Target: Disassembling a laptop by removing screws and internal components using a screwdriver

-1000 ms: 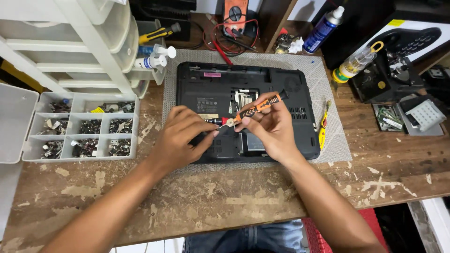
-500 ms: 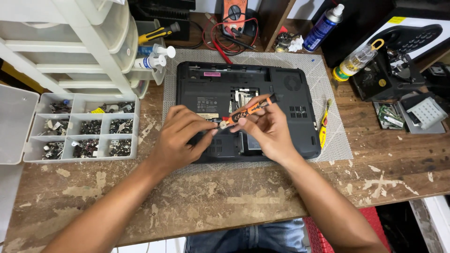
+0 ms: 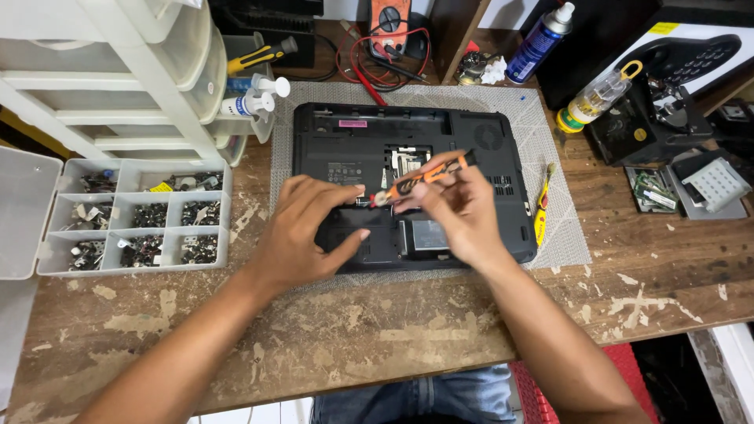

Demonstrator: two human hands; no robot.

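Shifted slightly left now, left hand (image 3: 302,235) spread flat on laptop (image 3: 408,184), fingers apart. Just beyond, right hand (image 3: 455,212) clamped on orange screwdriver (image 3: 420,177), tilted lower, tip at laptop's middle. Farther left, screw tray (image 3: 133,216).

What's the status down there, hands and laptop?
Right hand grips orange screwdriver, tip down on upturned black laptop. Left hand rests on laptop beside the tip. Nothing in the way.
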